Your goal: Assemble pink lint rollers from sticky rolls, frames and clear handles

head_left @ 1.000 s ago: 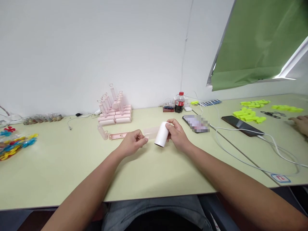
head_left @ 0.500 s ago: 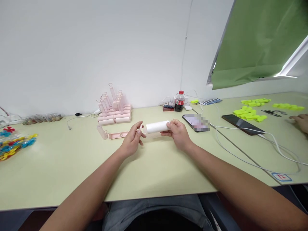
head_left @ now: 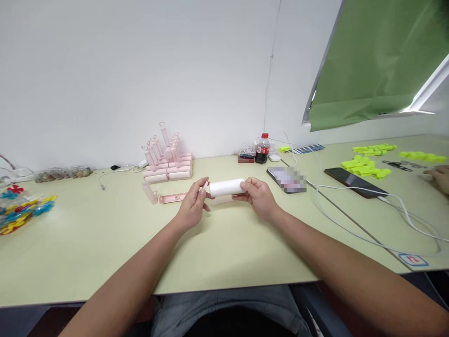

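Observation:
A white roll (head_left: 226, 187) lies sideways between my hands above the table. My right hand (head_left: 257, 197) grips its right end, thumb on top. My left hand (head_left: 193, 201) pinches a small pale pink piece (head_left: 205, 185) close to the roll's left end. Beneath the roll a faint clear film shows. Just left of my left hand, a pink open tray-like part (head_left: 171, 198) rests on the table beside a pale pink translucent tube (head_left: 150, 193). Behind them are stacked pink-and-white rollers (head_left: 156, 176) with several pink handles (head_left: 164, 135) on top.
A cola bottle (head_left: 262, 149) stands near the wall. Right of my hands lie a phone (head_left: 286, 179), a dark phone (head_left: 354, 182), white cables and neon yellow pieces (head_left: 365, 166). Colourful pieces (head_left: 24, 213) lie far left. Another person's hand (head_left: 439, 178) is at the right edge.
The white roll has shifted slightly left, its left end now closer to my left hand. My right hand has moved a little left with it.

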The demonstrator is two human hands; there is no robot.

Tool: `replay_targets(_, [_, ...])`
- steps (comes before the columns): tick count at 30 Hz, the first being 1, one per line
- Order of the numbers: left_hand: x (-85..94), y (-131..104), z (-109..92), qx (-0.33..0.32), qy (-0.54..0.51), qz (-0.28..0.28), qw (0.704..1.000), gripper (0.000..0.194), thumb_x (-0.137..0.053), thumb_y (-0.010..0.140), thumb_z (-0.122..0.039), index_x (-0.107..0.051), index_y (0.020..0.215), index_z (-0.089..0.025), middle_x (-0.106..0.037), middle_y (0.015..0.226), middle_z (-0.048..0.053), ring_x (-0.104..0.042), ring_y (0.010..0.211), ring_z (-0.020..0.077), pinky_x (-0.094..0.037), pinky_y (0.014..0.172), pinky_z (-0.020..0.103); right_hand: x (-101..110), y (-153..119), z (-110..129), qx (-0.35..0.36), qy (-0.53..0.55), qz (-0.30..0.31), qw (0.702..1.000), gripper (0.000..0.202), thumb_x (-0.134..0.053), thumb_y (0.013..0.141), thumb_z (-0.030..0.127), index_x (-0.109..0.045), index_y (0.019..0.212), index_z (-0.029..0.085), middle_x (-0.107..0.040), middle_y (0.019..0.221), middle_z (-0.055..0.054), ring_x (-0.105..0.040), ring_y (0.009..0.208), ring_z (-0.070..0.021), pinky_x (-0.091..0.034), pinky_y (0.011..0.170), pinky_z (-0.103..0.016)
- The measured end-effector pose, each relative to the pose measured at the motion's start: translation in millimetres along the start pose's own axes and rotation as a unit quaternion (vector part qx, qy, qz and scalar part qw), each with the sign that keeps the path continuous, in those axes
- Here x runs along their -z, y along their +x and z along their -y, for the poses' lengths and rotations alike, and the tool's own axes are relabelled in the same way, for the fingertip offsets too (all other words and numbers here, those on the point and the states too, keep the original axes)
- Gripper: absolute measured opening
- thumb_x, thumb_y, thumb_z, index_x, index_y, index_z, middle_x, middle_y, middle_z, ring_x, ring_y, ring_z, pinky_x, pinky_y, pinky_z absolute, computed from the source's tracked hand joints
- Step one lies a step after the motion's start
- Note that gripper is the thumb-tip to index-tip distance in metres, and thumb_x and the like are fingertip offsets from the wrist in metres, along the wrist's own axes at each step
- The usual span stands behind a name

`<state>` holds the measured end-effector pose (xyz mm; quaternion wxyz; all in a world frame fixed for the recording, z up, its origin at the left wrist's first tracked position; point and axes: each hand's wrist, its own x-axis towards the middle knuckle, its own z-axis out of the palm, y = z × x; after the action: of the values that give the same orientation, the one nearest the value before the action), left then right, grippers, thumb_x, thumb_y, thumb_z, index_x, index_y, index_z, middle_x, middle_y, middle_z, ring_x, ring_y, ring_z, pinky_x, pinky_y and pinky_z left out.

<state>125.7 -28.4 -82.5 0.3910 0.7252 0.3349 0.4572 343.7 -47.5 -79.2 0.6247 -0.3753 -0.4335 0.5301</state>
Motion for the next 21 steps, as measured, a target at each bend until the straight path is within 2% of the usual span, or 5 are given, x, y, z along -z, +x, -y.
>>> replay_targets(5, [-0.2,-0.4,-1.5,0.017,-0.023,0.008,1.000,0.045,-0.041,0.097,-0.049,-0.041,0.133,-0.022,-0.049,0.125,0.012,-0.064,0.095,0.0184,-0.058,0.053,0.024,-1.8,-1.7,1.9,0.006,0.012,0.001,1.000,0.046,-0.084,0.061,0.048,-0.050,0.057,0.018,-0.058,0.072,0.000,-0.064,0.073,-0.0161,-0.064,0.073,-0.039])
replay_targets(11, [-1.0,0.3,-2.0,0.024,-0.020,-0.003,1.000,0.057,-0.042,0.095,-0.051,-0.031,0.144,-0.024,-0.048,0.129,0.013,-0.064,0.098,0.0201,-0.057,0.053,0.023,-1.9,-1.8,1.2,0.004,0.003,0.012,1.000,0.043,-0.083,0.062,0.048,-0.053,0.057,0.017,-0.061,0.075,-0.002,-0.064,0.075,-0.0174,-0.064,0.074,-0.040])
replay_targets(18, [0.5,-0.2,-4.7,0.033,-0.019,0.021,0.999,0.052,-0.042,0.095,-0.051,-0.038,0.137,-0.021,-0.054,0.122,0.012,-0.065,0.097,0.0197,-0.060,0.068,0.031,-0.2,-1.0,0.1,-0.004,0.007,0.025,1.000,0.045,-0.082,0.063,0.049,-0.051,0.059,0.018,-0.062,0.076,-0.002,-0.066,0.075,-0.0181,-0.064,0.075,-0.041])
replay_targets(21, [1.1,-0.5,-5.2,0.029,-0.024,0.024,0.999,0.051,-0.043,0.094,-0.052,-0.039,0.135,-0.022,-0.054,0.123,0.012,-0.066,0.096,0.0196,-0.060,0.068,0.031,-0.2,-1.0,0.7,-0.008,0.012,0.025,1.000,0.046,-0.082,0.063,0.050,-0.049,0.060,0.019,-0.060,0.074,-0.001,-0.066,0.073,-0.0177,-0.064,0.075,-0.041])
